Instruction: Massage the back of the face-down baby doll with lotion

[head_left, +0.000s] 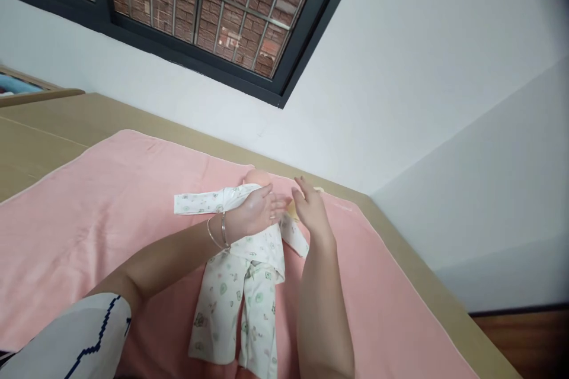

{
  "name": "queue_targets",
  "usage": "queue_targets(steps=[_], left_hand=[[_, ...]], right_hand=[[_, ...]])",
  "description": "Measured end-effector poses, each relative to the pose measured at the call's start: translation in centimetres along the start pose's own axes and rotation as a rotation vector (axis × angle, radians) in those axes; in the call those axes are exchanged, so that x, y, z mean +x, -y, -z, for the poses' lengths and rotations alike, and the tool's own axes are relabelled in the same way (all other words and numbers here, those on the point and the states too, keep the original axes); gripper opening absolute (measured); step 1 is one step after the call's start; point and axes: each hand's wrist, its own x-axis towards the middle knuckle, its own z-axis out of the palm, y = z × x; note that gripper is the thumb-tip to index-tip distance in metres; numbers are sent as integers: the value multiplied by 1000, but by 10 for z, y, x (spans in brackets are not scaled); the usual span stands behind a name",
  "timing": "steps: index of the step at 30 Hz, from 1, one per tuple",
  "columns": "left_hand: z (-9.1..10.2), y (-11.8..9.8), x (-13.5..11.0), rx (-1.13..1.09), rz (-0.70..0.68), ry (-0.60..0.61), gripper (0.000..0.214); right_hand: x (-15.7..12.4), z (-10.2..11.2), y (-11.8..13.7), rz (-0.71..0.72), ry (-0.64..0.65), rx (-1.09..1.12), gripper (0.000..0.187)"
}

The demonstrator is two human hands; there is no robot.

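A baby doll in a white printed top [262,247] and matching trousers [217,308] lies on a pink blanket [146,189]. Its bald, smooth head [256,177] shows at the far end, partly behind my hand. One sleeve [198,202] stretches out flat to the left; the other sleeve [294,235] angles down to the right. My left hand [255,212], with bangles on its wrist, hovers over the doll's chest, fingers stretched out. My right hand [311,207] is raised beside the doll's shoulder, fingers apart. A small yellowish thing [292,211] between the hands is mostly hidden.
The blanket covers much of a tan surface [391,249], which runs up against a white wall [355,100]. Above is a dark-framed window [284,92] with metal bars behind it. A wooden edge [48,96] with blue cloth behind it is at far left.
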Motion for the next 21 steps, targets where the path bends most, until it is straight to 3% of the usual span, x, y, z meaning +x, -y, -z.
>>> queue_targets(steps=[3,7,10,13,15,17,19,21], left_hand=[[-17,-12,-32,-86,-74,170,66],[-33,-28,-74,-163,-148,328,66],[-40,-34,-97,-145,-223,228,65],[-42,-22,-107,-18,-422,-7,61],[-42,-5,-107,177,-599,-174,55],[-44,16,-104,422,-737,-290,52],[-52,36,-100,555,-771,-334,51],[-64,50,-101,517,-728,-359,49]], right_hand=[[-21,-11,41,189,-10,45,57],[-58,-24,85,405,-191,7,56],[-87,-30,111,554,-156,57,64],[-117,-32,131,648,-6,286,75],[-133,-31,138,565,78,531,72],[-142,-27,141,386,106,742,62],[-141,-19,138,227,90,856,56],[-133,-11,132,139,66,923,54]])
